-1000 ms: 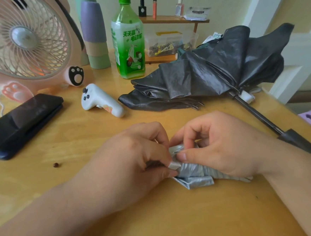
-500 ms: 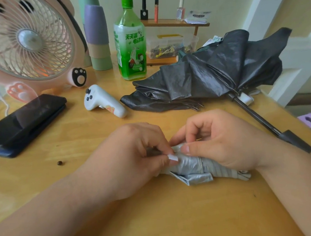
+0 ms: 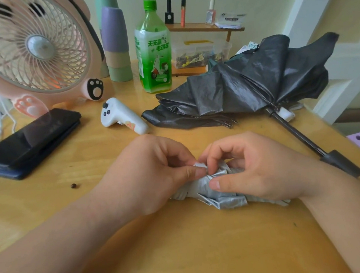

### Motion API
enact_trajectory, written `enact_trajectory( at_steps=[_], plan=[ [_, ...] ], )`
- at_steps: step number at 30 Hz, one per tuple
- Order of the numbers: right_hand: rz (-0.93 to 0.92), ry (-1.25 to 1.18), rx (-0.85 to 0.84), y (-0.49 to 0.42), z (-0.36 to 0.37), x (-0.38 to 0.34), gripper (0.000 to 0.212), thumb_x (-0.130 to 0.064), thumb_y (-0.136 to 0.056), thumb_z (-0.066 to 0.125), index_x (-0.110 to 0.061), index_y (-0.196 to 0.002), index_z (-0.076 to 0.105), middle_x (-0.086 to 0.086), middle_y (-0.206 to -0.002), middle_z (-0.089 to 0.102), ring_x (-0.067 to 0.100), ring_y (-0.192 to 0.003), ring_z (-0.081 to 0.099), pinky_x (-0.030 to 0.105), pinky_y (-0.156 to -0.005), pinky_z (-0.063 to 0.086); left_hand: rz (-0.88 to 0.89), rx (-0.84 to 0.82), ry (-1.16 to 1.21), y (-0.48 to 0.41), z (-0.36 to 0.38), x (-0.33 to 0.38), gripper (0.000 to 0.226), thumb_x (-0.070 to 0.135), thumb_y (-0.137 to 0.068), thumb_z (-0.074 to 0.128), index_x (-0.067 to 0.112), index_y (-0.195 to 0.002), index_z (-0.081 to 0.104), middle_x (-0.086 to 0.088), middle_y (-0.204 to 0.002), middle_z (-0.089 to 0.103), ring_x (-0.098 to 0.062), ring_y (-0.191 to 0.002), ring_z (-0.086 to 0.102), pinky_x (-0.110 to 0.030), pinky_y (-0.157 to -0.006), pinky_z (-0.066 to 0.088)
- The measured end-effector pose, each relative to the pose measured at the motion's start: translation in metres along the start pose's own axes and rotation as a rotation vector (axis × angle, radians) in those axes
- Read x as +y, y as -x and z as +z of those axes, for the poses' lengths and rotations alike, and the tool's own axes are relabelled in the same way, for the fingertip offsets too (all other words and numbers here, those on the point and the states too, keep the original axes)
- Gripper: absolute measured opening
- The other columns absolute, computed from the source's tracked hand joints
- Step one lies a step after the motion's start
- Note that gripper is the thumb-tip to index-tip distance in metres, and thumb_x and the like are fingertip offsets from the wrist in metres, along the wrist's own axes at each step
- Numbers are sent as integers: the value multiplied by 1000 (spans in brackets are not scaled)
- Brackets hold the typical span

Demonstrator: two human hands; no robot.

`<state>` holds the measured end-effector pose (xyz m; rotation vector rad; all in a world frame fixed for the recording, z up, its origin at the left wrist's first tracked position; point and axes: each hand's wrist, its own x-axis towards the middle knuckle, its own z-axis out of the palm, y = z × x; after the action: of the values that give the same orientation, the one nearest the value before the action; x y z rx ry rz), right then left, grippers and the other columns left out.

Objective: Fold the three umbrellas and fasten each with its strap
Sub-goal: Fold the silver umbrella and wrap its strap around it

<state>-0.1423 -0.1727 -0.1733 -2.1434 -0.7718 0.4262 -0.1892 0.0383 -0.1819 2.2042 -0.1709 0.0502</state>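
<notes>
A small silver umbrella (image 3: 226, 198) lies folded on the wooden table (image 3: 182, 247) under both my hands. My left hand (image 3: 154, 174) pinches its pale strap tab (image 3: 200, 165) between thumb and forefinger. My right hand (image 3: 256, 171) curls over the silver bundle, thumb pressing on the fabric and fingertips at the strap. Behind them a black umbrella (image 3: 252, 84) lies half collapsed, canopy loose, its shaft and handle (image 3: 340, 163) running to the right edge. A third umbrella is not visible.
At the back left stand a pink fan (image 3: 34, 50), stacked cups (image 3: 116, 47) and a green bottle (image 3: 153, 50). A black phone (image 3: 32, 138) and a white controller (image 3: 122, 117) lie left of centre. A small shelf (image 3: 203, 27) stands behind.
My left hand has pulled the strap tab up and clear of the silver bundle. My right thumb has slid lower on the fabric. The black umbrella has not moved.
</notes>
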Motion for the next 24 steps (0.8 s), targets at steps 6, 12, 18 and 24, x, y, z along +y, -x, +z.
enact_trajectory(
  at_steps=[6,12,18,24],
  plan=[
    [-42,69,31,-2,3,5,18,-43,-74,77,-33,-87,69,-5,-104,73,17,-103,69,48,-94,56,-72,25,-13,-4,3,2,20,46,-78,81,27,-72,76,8,-61,69,-5,-48,50,-27,-52,44],
    [-50,98,35,-2,5,7,19,-47,-73,75,-36,-87,67,-4,-102,73,21,-101,70,51,-92,57,-190,-78,-23,-21,-3,7,20,41,-73,86,24,-70,77,3,-64,72,-4,-48,49,-15,-48,38],
    [-58,117,38,1,5,7,15,-41,-73,77,-38,-80,64,-13,-104,71,20,-99,70,50,-91,56,-178,-170,-112,-35,0,6,16,34,-74,87,26,-75,74,13,-58,63,1,-48,50,-13,-48,36],
    [-77,137,61,2,7,10,21,-39,-75,76,-37,-84,58,-13,-108,69,18,-103,68,47,-91,56,-171,-102,-280,-35,4,0,18,24,-86,77,30,-84,60,12,-74,64,-3,-55,52,-18,-50,38]
  ],
)
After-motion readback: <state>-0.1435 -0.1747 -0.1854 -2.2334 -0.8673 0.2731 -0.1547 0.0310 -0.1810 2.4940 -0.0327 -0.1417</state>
